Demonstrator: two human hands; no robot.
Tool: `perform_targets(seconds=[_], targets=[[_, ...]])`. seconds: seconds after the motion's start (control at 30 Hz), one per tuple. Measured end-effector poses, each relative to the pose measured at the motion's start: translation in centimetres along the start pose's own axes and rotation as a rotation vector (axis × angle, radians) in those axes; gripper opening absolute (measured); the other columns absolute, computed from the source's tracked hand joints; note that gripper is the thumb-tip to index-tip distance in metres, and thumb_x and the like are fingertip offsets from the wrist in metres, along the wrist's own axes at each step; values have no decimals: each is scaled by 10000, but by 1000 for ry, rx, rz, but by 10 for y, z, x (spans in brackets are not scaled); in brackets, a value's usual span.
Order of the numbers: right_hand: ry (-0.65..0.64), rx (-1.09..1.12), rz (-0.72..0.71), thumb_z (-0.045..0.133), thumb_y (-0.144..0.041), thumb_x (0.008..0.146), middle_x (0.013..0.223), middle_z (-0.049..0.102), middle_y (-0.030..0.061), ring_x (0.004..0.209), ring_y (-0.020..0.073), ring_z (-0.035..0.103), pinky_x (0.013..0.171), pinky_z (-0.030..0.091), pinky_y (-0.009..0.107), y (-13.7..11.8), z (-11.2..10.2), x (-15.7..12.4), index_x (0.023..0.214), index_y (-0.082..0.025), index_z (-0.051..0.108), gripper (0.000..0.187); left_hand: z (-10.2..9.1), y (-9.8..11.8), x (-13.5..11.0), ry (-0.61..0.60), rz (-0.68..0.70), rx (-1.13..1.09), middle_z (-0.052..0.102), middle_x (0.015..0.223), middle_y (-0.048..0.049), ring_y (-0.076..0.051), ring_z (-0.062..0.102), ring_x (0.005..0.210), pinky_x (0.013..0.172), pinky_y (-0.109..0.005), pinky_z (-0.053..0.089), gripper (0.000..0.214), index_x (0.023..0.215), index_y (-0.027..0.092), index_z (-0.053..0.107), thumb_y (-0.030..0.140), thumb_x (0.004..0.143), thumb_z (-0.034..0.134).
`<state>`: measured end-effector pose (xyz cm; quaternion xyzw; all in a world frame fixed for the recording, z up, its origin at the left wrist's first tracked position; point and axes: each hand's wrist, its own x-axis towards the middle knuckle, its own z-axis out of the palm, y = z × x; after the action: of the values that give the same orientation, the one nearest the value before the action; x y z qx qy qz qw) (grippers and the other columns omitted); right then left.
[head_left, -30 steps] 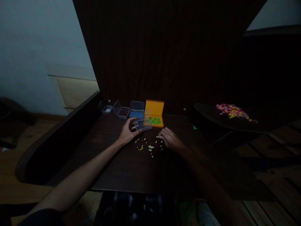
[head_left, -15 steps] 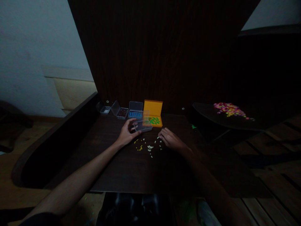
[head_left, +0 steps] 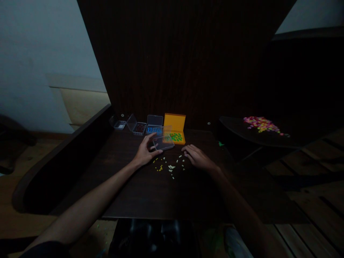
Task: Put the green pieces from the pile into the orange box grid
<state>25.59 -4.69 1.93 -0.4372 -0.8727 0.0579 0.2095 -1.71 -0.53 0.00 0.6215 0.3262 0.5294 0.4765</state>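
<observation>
My left hand (head_left: pixel 146 151) grips the left side of a clear plastic box (head_left: pixel 163 144), its fingers behind and thumb in front. The box's raised transparent lid overlaps the orange box (head_left: pixel 174 123) behind it, which stands open with green beads (head_left: pixel 176 137) inside. My right hand (head_left: pixel 198 157) hovers just right of the loose pale beads (head_left: pixel 171 167), thumb and fingers apart and nothing visible in them. Several yellow beads (head_left: pixel 160 167) are scattered on the dark wooden surface (head_left: pixel 145 197), left of the pale ones.
Open clear boxes stand along the back: one with blue beads (head_left: pixel 153 130), one with dark red beads (head_left: pixel 140 128), and a small one (head_left: pixel 120 125) with something white. A heap of multicoloured beads (head_left: pixel 261 124) lies on a dark ledge at right. A raised wooden side (head_left: pixel 67 157) borders the left.
My right hand's fingers have spread, and the hand has shifted slightly away from the pale beads. The left hand keeps hold of the clear box, nearly still.
</observation>
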Motion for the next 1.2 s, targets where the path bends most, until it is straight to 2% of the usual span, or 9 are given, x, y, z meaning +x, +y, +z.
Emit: perform_targets(seconds=[0.27, 0.43, 0.53, 0.67, 0.8, 0.93, 1.07, 1.2], targets=[[59, 239, 68, 455, -178, 931, 943, 641, 67, 848, 163, 622, 787, 509, 305, 5, 8, -1, 1109, -181, 574, 214, 0, 0, 0, 17, 24, -7, 385, 1417, -82, -296, 455, 1270, 999, -510, 490, 776, 1306, 301, 496, 204, 612, 829], [71, 245, 74, 482, -161, 897, 950, 658, 67, 841, 169, 630, 790, 522, 315, 8, 9, -1, 1153, -197, 593, 281, 0, 1, 0, 32, 25, 7, 392, 1388, -87, -298, 461, 1255, 939, -504, 530, 820, 1342, 322, 454, 193, 615, 812], [70, 204, 44, 493, -154, 891, 1008, 662, 76, 914, 191, 621, 853, 513, 368, 8, 7, -1, 1178, -217, 610, 316, -1, 2, 0, 38, 51, 19, 389, 1359, -80, -283, 480, 1231, 932, -485, 541, 842, 1355, 335, 441, 184, 610, 804], [58, 129, 0, 521, -227, 917, 1040, 645, 80, 1000, 218, 575, 924, 472, 435, 7, 7, 2, 1103, -236, 678, 243, 0, 4, -1, 40, 87, 52, 370, 1336, -71, -266, 508, 1190, 921, -469, 553, 846, 1356, 341, 445, 182, 604, 797], [24, 80, -16, 537, -261, 925, 983, 616, 77, 969, 206, 551, 897, 466, 407, 5, 10, 4, 989, -223, 715, 193, 1, 7, -3, 11, 107, 97, 387, 1309, -74, -265, 526, 1168, 933, -476, 549, 869, 1370, 326, 437, 193, 598, 814], [23, 112, -19, 501, -256, 944, 945, 609, 75, 942, 201, 537, 855, 462, 377, 2, 10, 5, 913, -205, 688, 196, 2, 9, -5, -33, 131, 133, 374, 1336, -83, -275, 521, 1184, 945, -480, 545, 872, 1388, 315, 418, 198, 617, 808], [112, 236, 33, 510, -300, 944, 919, 618, 54, 897, 189, 550, 850, 447, 370, -6, 3, 8, 885, -208, 636, 167, 6, 13, -7, -70, 123, 133, 367, 1351, -89, -279, 521, 1190, 948, -486, 543, 857, 1391, 304, 415, 215, 632, 804], [281, 410, 126, 550, -350, 918, 902, 603, 48, 844, 175, 562, 733, 456, 315, -18, -6, 14, 869, -203, 624, 172, 13, 19, -12, -100, 111, 125, 373, 1350, -91, -279, 510, 1198, 933, -468, 555, 846, 1393, 298, 417, 211, 643, 798]])
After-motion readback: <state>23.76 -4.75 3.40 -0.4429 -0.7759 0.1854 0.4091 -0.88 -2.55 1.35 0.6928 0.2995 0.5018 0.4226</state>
